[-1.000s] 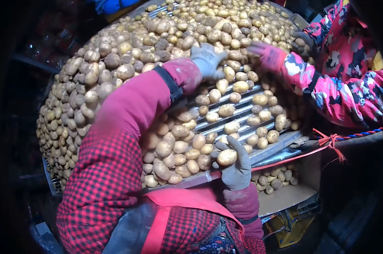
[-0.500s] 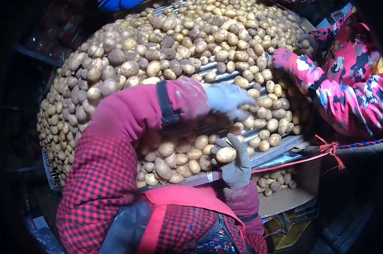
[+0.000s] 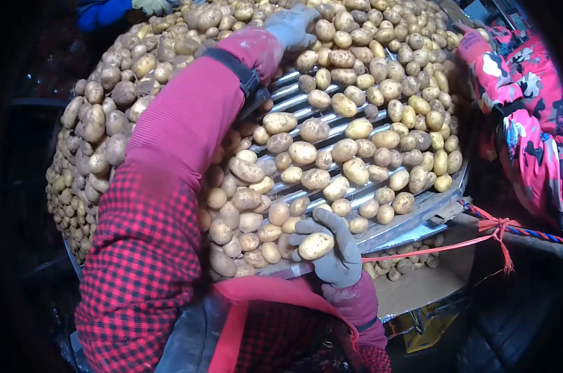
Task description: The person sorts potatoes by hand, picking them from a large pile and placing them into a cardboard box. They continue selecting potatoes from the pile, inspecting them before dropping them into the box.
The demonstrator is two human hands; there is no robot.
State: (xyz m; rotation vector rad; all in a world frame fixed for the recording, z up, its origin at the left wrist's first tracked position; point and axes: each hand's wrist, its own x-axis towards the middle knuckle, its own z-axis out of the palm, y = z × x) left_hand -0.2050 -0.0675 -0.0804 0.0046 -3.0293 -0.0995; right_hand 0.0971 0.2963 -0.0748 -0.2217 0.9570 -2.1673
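My right hand (image 3: 337,252), in a grey glove, is at the near edge of the roller table with its palm turned up. Its fingers curl around a yellowish potato (image 3: 316,246). My left hand (image 3: 290,28), in a pale glove, reaches far across to the back of the potato pile (image 3: 231,18). Its fingers are apart and lie against potatoes there, and I see nothing held in them. Between my hands, loose potatoes (image 3: 303,152) of mixed sizes lie on shiny metal rollers (image 3: 287,87). My left forearm covers part of the pile.
At right stands a co-worker in a pink camouflage sleeve (image 3: 524,118), a gloved hand at the pile. Another person's gloved hand (image 3: 152,6) is at the top left. Below the metal edge (image 3: 412,217), a box (image 3: 424,283) holds potatoes. A red cord (image 3: 430,250) runs along the front.
My left hand has swept from the middle of the rollers to the far side, and more rollers show. The co-worker's hand has moved right. My right hand still holds the potato.
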